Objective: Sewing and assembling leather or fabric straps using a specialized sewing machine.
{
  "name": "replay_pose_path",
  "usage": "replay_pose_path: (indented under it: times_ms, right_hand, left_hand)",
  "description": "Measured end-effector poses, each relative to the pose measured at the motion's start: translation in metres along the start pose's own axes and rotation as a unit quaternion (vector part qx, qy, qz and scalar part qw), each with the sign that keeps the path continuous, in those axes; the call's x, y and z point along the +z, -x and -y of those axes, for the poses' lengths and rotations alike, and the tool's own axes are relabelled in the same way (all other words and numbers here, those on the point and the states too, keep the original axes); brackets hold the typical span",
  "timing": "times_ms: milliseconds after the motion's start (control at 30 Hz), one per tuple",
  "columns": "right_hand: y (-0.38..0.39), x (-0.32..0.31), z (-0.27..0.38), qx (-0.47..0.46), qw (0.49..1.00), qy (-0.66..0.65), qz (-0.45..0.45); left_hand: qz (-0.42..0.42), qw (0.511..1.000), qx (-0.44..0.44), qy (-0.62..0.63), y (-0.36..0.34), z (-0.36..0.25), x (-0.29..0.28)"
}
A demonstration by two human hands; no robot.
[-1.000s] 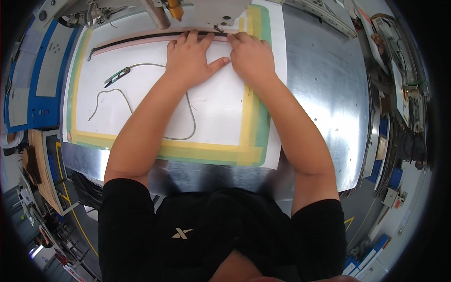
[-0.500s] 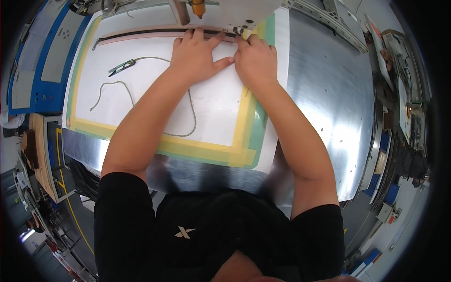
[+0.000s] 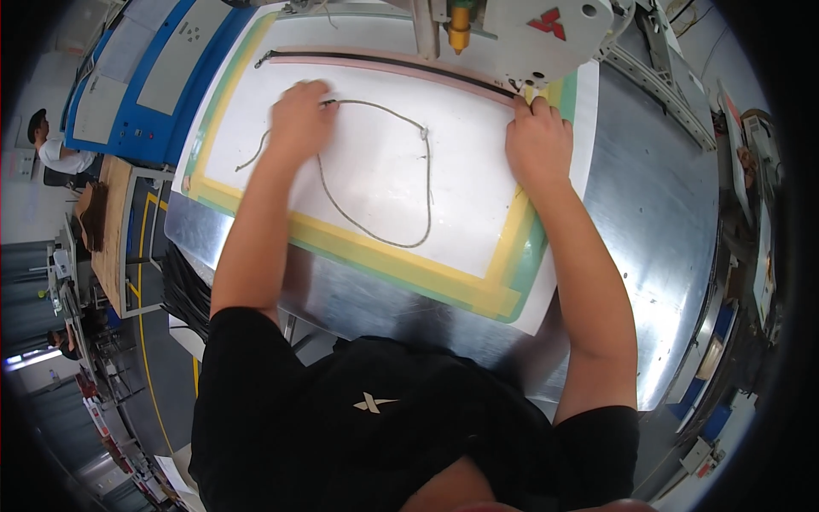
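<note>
A long black zipper point(image 3: 384, 61) on a pink strip point(image 3: 461, 83) lies across the far part of the white sheet, with a small metal piece at its left end. Fingers bent, my right hand point(image 3: 539, 147) holds the zipper's right end beneath the machine head. Blurred by motion, my left hand point(image 3: 300, 124) is over the thread snips point(image 3: 328, 103), of which only the corded end shows. What its fingers do is hidden. From the snips a thin grey-green cord point(image 3: 375, 237) loops over the sheet.
A white machine head point(image 3: 533, 43) with a yellow nozzle point(image 3: 459, 38) overhangs the far edge. Yellow tape point(image 3: 401, 264) and green tape borders the sheet on a metal table point(image 3: 648, 247). A blue cabinet point(image 3: 141, 77) stands at left; a person point(image 3: 64, 158) sits beyond it.
My left hand has left the zipper and moved left and nearer, onto the snips. My right hand remains at the zipper's right end. The whole view has shifted, with more of the left side showing.
</note>
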State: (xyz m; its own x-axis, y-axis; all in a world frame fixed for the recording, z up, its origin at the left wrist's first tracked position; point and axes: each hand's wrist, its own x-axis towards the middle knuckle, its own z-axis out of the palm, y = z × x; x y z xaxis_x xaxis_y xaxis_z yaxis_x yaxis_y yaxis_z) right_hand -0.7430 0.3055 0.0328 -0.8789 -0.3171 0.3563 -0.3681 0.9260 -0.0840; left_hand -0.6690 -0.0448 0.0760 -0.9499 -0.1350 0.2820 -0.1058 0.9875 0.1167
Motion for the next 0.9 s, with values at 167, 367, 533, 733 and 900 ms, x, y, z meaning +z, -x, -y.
replay_pose_path:
  times_ms: [167, 367, 533, 733, 900]
  right_hand:
    - [0.009, -0.009, -0.021, -0.003, 1.000, -0.022, -0.016]
    - [0.023, -0.015, -0.054, 0.014, 1.000, -0.007, -0.008]
    - [0.028, -0.012, -0.058, -0.007, 0.999, -0.012, -0.032]
    - [0.058, -0.079, 0.048, -0.207, 0.946, -0.248, -0.009]
    - [0.066, -0.084, 0.045, -0.077, 0.956, -0.237, 0.157]
  left_hand:
    - [0.069, 0.996, -0.032, 0.054, 0.025, 0.092, -0.031]
    - [0.066, 0.992, -0.028, 0.105, 0.023, 0.037, -0.025]
    - [0.147, 0.987, 0.023, 0.062, 0.013, 0.010, -0.020]
    - [0.196, 0.934, 0.213, 0.210, 0.039, -0.084, -0.043]
    - [0.261, 0.880, 0.141, 0.372, 0.024, -0.131, -0.037]
